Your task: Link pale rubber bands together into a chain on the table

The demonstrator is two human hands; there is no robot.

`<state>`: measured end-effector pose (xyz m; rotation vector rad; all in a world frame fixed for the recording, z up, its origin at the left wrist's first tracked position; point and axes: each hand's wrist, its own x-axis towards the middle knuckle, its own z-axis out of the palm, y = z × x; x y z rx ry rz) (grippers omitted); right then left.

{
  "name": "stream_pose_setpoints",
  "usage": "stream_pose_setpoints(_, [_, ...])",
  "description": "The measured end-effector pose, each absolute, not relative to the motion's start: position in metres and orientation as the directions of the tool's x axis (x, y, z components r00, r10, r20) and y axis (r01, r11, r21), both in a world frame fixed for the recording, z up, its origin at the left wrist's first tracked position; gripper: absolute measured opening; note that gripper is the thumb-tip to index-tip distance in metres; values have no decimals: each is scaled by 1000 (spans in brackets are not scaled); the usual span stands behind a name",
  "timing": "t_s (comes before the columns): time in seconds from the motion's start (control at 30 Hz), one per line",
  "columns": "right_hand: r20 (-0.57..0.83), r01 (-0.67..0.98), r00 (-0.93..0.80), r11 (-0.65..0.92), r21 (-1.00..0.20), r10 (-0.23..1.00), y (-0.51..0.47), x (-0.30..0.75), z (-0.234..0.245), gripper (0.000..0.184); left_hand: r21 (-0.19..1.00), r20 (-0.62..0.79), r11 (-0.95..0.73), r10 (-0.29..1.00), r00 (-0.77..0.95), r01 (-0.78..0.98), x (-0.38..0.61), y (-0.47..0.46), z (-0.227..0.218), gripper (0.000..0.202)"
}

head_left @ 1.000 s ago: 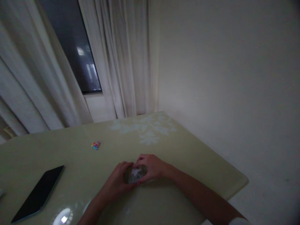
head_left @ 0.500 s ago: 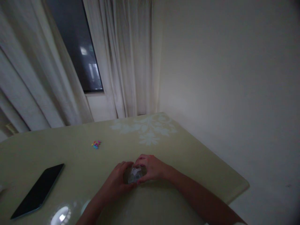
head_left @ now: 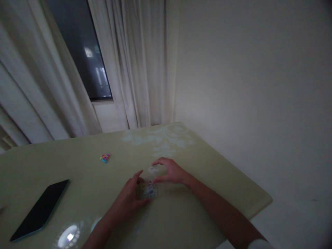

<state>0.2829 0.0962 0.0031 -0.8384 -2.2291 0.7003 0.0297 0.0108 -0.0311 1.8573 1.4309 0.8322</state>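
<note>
A small clear container (head_left: 148, 189) with tiny coloured bits inside rests on the pale green table (head_left: 77, 173). My left hand (head_left: 131, 197) curls round its left side and holds it. My right hand (head_left: 169, 170) sits just beyond and to the right, its fingers pinching a clear lid-like piece (head_left: 155, 169) raised a little off the container. The scene is dim and the clear parts are hard to make out.
A dark phone (head_left: 40, 209) lies flat at the left of the table. A little pile of coloured beads (head_left: 105, 158) sits farther back. White curtains (head_left: 135, 62) and a dark window (head_left: 80, 52) stand behind; the table's right edge (head_left: 256, 204) borders a pale floor.
My right hand has moved away from my left, up and to the right, carrying the clear piece off the container. The left hand stays on the container.
</note>
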Motion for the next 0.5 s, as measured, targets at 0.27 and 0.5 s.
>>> stream_pose_setpoints(0.27, [305,828,-96,246,-504,947,155,355,-23,40,759,110,-239,964,243,606,20,12,-28,85])
stream_pose_setpoints(0.5, [309,817,-112,265,-512,944,152,355,-19,33,743,104,-253,958,266,620,20,9,-24,80])
